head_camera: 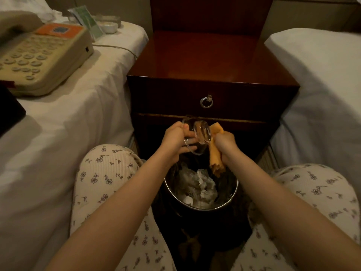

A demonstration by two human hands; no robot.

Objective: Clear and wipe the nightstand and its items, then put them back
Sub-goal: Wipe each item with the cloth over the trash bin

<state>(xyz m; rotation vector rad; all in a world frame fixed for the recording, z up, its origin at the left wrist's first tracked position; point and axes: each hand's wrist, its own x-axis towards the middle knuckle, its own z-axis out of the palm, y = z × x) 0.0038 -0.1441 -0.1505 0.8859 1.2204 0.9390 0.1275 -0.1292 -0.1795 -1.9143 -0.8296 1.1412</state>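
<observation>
The dark wooden nightstand [211, 55] stands between two beds, its top bare. In front of its lower part, over a waste bin, my left hand [175, 139] grips a clear glass dish [201, 135], tilted on edge. My right hand [226, 145] is closed on an orange cloth [215, 159] that touches the dish and hangs down. On the left bed lie a beige telephone [43, 57], a green-and-white card [88, 22] and a glass ashtray [108, 22].
A round metal-rimmed waste bin [201, 207] with crumpled paper and plastic sits on the floor between my knees. The drawer has a ring pull [206, 102]. A dark flat object [9, 108] lies at the left edge. The right bed [320, 85] flanks the nightstand.
</observation>
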